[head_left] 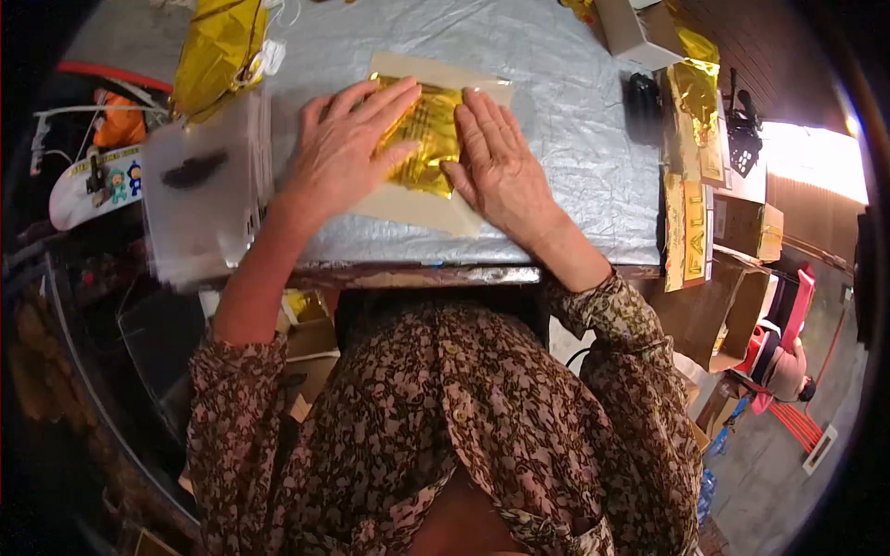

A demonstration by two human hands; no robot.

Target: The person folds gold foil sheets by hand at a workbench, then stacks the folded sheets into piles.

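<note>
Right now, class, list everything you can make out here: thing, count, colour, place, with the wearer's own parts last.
Gold foil: one, gold, beneath the hands
Backing sheet: one, beige, under the foil
Table cover: one, silver, across the tabletop
Plastic sheets: one stack, clear, left edge
Foil bundle: one, gold, far left
Open box: one, white, far right
FALI carton: one, yellow, right edge
Cardboard boxes: several, brown, right
Another person: one, brownish top, right background
Patterned shirt: one, brown and cream, worn
Left hand: one, bare, foil's left
Right hand: one, bare, foil's right
</note>
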